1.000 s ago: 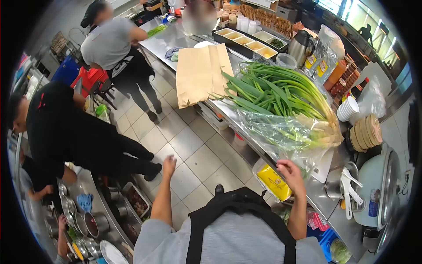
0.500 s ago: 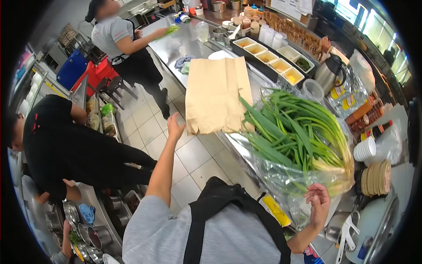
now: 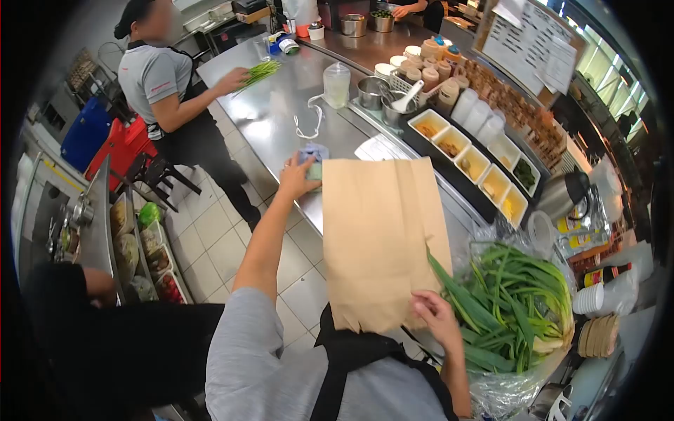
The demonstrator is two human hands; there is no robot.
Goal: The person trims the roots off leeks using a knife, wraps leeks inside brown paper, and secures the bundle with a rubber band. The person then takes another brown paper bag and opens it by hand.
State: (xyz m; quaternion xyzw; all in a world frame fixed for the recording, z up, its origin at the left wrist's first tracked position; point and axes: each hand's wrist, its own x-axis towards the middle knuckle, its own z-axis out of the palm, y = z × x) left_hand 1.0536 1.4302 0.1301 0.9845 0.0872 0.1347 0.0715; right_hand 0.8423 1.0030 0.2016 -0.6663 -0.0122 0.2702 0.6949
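My left hand (image 3: 300, 175) reaches to the metal table's near edge, its thumb and fingers around a bunched blue and green cloth (image 3: 314, 152). Just right of it lies a flat brown paper bag (image 3: 379, 238), its jagged end over my apron. Over the bag's lower right part is my right hand (image 3: 437, 317), fingers loosely curled and apart, with nothing seen between them. A large bunch of green onions (image 3: 516, 302) lies in clear plastic to the right, some leaves against the bag's edge.
A black rack of white food tubs (image 3: 467, 165) stands beyond the bag, with squeeze bottles behind. White string (image 3: 309, 126) and a clear container (image 3: 336, 85) are on the metal table (image 3: 281, 105). One co-worker (image 3: 158, 84) holds greens at its far left side; another, in black (image 3: 126, 337), bends at left.
My left hand has moved forward onto the cloth. My right hand has come from beside the plastic to the bag's lower right part. The view has shifted, so the bag appears lower.
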